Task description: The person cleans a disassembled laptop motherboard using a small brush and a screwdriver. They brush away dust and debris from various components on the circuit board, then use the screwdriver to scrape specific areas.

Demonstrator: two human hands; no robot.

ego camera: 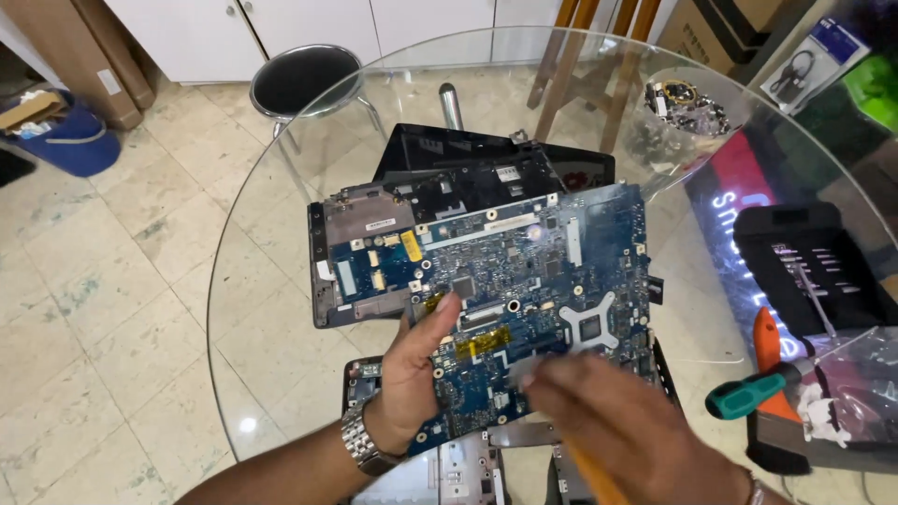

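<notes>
A blue circuit board point(533, 281) is gripped by the left hand point(412, 374) above a round glass desk point(271, 309). The blurred right hand point(617, 421) is closed on an orange handle point(594, 477). A black stool point(304, 79) and tiled floor point(112, 281) are seen beyond the left hand.

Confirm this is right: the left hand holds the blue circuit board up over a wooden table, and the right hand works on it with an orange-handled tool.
One thing is wrong: the table is clear glass, not wood; the head view shows the floor tiles through it. The rest stands: the left hand holds the blue circuit board, and the blurred right hand works on it with an orange-handled tool.

left wrist: silver metal link watch point(360, 444) | right wrist: thin bracelet point(754, 486)
</notes>
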